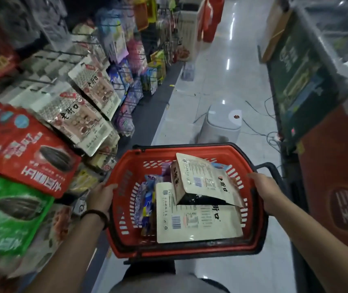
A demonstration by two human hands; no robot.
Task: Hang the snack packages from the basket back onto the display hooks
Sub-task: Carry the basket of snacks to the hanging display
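Both hands are on the red basket (190,250), which is held out level over the aisle floor: the left hand (103,194) has its fingers (111,186) curled over the left rim and the right hand (264,192) has its fingers clamped over the right rim, so neither is free for a package yet. The snack packages lie inside. A cream pouch (205,182) is tilted against the far right corner, propped on a second cream pouch (196,223) that lies flat along the near right side, and some small blue and purple packets (147,199) are bunched along the left wall. Matching cream pouches (92,85) already hang on the display to the left, below bare wire hooks (78,53). The pouches look like light, flexible film bags with loose contents that will likely slide and sag to the bottom when lifted; the surface is probably slick, and a squeeze on the body would crumple it without giving much hold. The best place to take the tilted pouch is its flat sealed top edge, which points toward the far rim (the hang hole should sit there, though it is too small to make out), pinched to one side so the middle is open for the hook. One hand must first take the basket's whole weight
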